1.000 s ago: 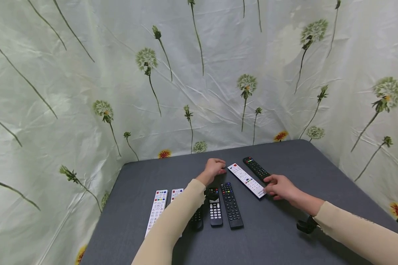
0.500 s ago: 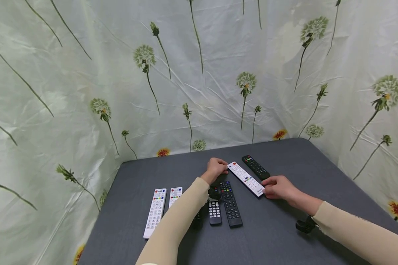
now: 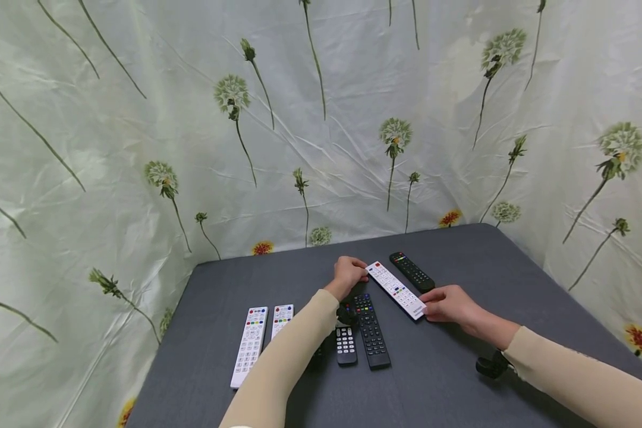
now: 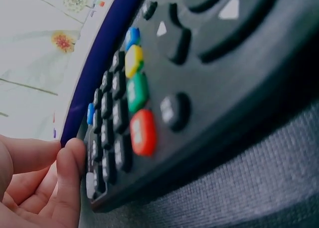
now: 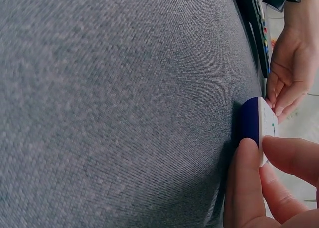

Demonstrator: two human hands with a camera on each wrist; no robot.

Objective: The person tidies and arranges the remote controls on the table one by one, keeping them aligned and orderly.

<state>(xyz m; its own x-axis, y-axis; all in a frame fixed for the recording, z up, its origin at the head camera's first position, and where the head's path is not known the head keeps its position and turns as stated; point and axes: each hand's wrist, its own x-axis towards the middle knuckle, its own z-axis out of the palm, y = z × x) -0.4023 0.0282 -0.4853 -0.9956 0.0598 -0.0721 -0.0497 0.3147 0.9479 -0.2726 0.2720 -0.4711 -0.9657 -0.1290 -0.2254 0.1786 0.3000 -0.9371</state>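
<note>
A white remote control [image 3: 396, 290] lies slantwise on the dark grey table. Its upper-left end is pinched by my left hand [image 3: 349, 276], thumb against fingers. At the opposite, lower-right end, my right hand [image 3: 452, 306] grips it between thumb and fingers. The right wrist view shows the white remote's dark blue underside [image 5: 250, 120]. Just behind it lies a black remote control [image 3: 411, 272], apart from both hands. Large in the left wrist view is another black remote [image 4: 154, 78] with coloured buttons, below my left hand.
Left of centre lie a black remote [image 3: 371, 333], a dark remote with white buttons [image 3: 346, 346] and two white remotes [image 3: 249, 348]. My left forearm partly covers some of them. A flowered curtain [image 3: 278, 148] hangs behind the table [image 3: 224, 285].
My left hand has moved slightly right and taken the upper end of the white remote. My right hand has kept hold of the lower end, and the black remote behind stays put.
</note>
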